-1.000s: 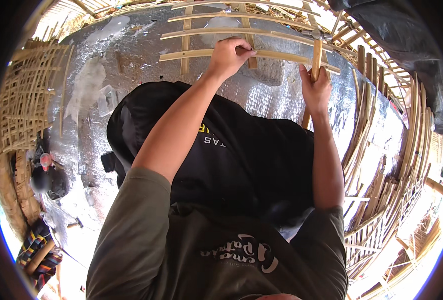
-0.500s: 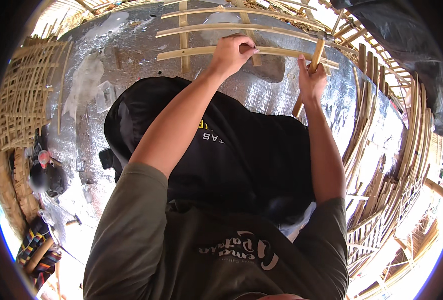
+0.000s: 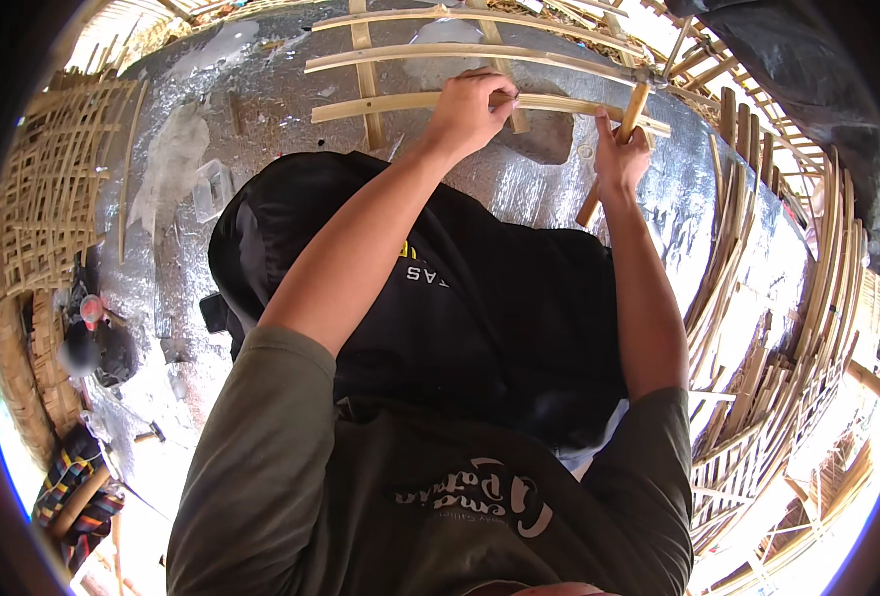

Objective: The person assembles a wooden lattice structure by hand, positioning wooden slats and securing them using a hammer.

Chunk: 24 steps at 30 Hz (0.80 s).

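My right hand (image 3: pixel 622 151) is wrapped round the wooden handle of a hammer (image 3: pixel 636 102), its head up at the far end. Fingers pinched, my left hand (image 3: pixel 473 114) rests over the nearest bamboo slat (image 3: pixel 390 103). Whatever sits between those fingertips is too small to name. This slat lies across two bamboo crosspieces (image 3: pixel 366 74), and more slats (image 3: pixel 440 53) run roughly parallel behind it. Under the right part of the nearest slat is a dark grey block (image 3: pixel 544 142), possibly stone.
Shiny silver sheeting (image 3: pixel 291 94) covers the floor. Long bamboo strips (image 3: pixel 723 238) lie in bundles at right. A woven bamboo panel (image 3: pixel 57 179) is at far left, near a clear plastic container (image 3: pixel 211 191). Black cloth (image 3: pixel 499 308) covers my lap.
The hammer head has shifted very slightly, and the left hand has moved a little to the right along the slat. Both hands keep their grips.
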Motion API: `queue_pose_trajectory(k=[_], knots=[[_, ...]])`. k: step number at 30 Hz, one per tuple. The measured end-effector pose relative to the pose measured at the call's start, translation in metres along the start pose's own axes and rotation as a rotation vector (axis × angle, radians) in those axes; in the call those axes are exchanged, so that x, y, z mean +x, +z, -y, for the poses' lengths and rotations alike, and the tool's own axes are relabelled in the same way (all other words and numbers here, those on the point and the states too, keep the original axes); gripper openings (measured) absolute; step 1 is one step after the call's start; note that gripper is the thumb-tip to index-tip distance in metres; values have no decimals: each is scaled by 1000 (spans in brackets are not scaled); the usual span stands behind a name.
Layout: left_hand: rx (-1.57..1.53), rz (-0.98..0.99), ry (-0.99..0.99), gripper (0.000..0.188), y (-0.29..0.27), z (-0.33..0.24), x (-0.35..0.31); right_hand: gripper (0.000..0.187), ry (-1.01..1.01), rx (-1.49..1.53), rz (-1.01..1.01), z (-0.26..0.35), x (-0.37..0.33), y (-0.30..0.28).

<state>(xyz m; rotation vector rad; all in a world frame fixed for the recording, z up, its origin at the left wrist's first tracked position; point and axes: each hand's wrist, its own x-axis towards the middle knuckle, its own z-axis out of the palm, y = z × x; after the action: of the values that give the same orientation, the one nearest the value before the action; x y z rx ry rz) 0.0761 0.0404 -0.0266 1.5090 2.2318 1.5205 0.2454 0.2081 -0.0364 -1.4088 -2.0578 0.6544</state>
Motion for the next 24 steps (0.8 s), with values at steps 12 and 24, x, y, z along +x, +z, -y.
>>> queue_pose_trajectory(k=[12,24], knots=[[0,71,-102,21,-11,1,3,54,-8,-16,3,-2,-4,2],[722,405,-481,82,-42,-23,31,60,75,-63,72,-11,-5,8]])
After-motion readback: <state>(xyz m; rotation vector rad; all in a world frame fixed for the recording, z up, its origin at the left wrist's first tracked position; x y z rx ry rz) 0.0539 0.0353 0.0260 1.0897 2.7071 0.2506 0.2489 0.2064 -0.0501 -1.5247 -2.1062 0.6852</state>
